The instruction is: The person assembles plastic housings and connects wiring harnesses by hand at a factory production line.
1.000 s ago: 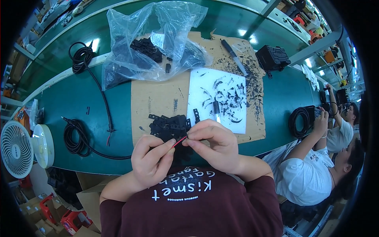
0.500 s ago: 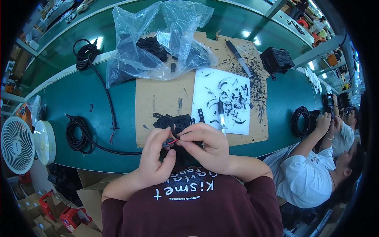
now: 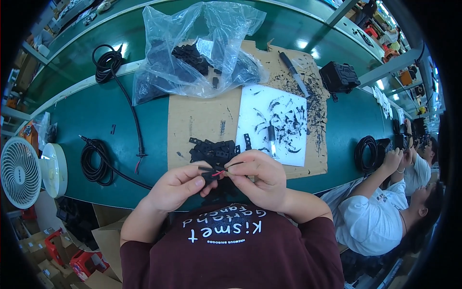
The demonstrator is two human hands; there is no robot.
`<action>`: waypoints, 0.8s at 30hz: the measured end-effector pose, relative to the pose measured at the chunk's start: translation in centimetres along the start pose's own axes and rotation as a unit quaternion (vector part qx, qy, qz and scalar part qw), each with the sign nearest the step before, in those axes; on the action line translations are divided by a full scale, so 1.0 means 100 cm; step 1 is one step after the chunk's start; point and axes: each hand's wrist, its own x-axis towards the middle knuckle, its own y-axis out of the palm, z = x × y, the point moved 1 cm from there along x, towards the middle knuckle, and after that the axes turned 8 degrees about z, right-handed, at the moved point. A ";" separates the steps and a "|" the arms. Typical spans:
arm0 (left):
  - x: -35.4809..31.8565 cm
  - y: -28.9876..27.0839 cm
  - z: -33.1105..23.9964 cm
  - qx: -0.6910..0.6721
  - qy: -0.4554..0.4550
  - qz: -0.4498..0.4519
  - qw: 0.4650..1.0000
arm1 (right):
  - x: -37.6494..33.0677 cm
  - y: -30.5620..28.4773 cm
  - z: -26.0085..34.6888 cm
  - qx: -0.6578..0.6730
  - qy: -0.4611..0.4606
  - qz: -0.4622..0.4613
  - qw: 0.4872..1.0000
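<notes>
Two bare hands meet at the near edge of a green workbench (image 3: 101, 115). Far left stands a white fan (image 3: 19, 173), with a coiled black cable (image 3: 94, 161) on the bench beside it. The left hand (image 3: 175, 188) pinches a small black connector (image 3: 210, 176) with a red wire. The right hand (image 3: 260, 178) closes its fingertips on the same piece, just in front of a pile of black plastic parts (image 3: 214, 150) on a cardboard sheet (image 3: 202, 118). Behind lies a clear plastic bag (image 3: 197, 48) of parts. Farther right are white paper (image 3: 279, 120) with black scraps, and a co-worker in white (image 3: 380, 216).
</notes>
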 end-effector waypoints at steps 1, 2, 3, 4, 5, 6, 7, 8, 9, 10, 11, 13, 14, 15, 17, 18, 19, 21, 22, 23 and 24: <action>0.002 0.003 0.002 0.022 0.028 -0.018 0.999 | 0.000 0.000 0.000 -0.014 -0.011 -0.005 1.000; 0.002 0.004 0.003 0.043 0.056 -0.035 0.997 | 0.000 0.001 0.000 -0.015 -0.011 -0.006 1.000; 0.000 0.002 0.007 0.043 0.055 -0.035 0.997 | 0.001 0.002 0.000 -0.019 -0.015 0.002 1.000; -0.002 -0.001 0.014 0.039 0.052 -0.048 0.997 | 0.001 0.002 0.000 -0.023 -0.020 0.009 0.999; -0.002 -0.003 0.017 0.036 0.049 -0.062 0.996 | 0.002 0.002 0.000 -0.023 -0.020 0.009 0.999; -0.003 0.000 0.017 0.035 0.049 -0.063 0.996 | 0.004 0.003 0.000 -0.036 -0.038 0.016 0.999; -0.001 0.006 0.013 0.039 0.053 -0.089 0.994 | 0.006 0.003 0.000 -0.048 -0.055 0.022 0.997; 0.000 0.011 0.010 0.042 0.056 -0.115 0.991 | 0.007 0.002 -0.001 -0.048 -0.055 0.023 0.997; 0.001 0.016 0.007 0.042 0.056 -0.115 0.991 | 0.008 0.003 -0.002 -0.063 -0.074 0.035 0.995; 0.002 0.019 0.004 0.064 0.080 -0.126 0.987 | 0.009 0.003 -0.002 -0.077 -0.093 0.048 0.992; 0.003 0.021 0.002 0.086 0.103 -0.136 0.982 | 0.011 0.002 -0.002 -0.076 -0.094 0.049 0.992; 0.002 0.022 0.006 0.092 0.140 -0.128 0.978 | 0.015 0.000 -0.001 -0.060 -0.112 0.091 0.988; 0.001 0.022 0.007 0.096 0.177 -0.118 0.972 | 0.017 -0.001 0.000 -0.060 -0.113 0.091 0.988; -0.001 0.020 0.007 0.096 0.177 -0.119 0.972 | 0.018 -0.002 0.001 -0.048 -0.108 0.097 0.988; -0.003 0.017 0.006 0.202 0.143 -0.059 0.967 | 0.017 -0.004 0.002 -0.039 -0.102 0.099 0.989; -0.002 0.016 0.007 0.203 0.142 -0.057 0.967 | 0.016 -0.005 0.002 -0.028 -0.096 0.097 0.990; -0.002 0.016 0.007 0.199 0.153 -0.048 0.967 | 0.016 -0.005 0.003 -0.016 -0.090 0.096 0.991; -0.001 0.017 0.007 0.196 0.165 -0.038 0.966 | 0.017 -0.006 0.002 -0.026 -0.107 0.101 0.989; -0.002 0.020 0.007 0.159 0.170 -0.056 0.971 | 0.017 -0.007 0.001 -0.035 -0.124 0.107 0.986; -0.002 0.022 0.007 0.121 0.175 -0.074 0.974 | 0.017 -0.007 0.000 -0.035 -0.124 0.107 0.986; -0.002 0.023 0.009 0.122 0.175 -0.074 0.974 | 0.017 -0.006 -0.001 -0.047 -0.144 0.104 0.983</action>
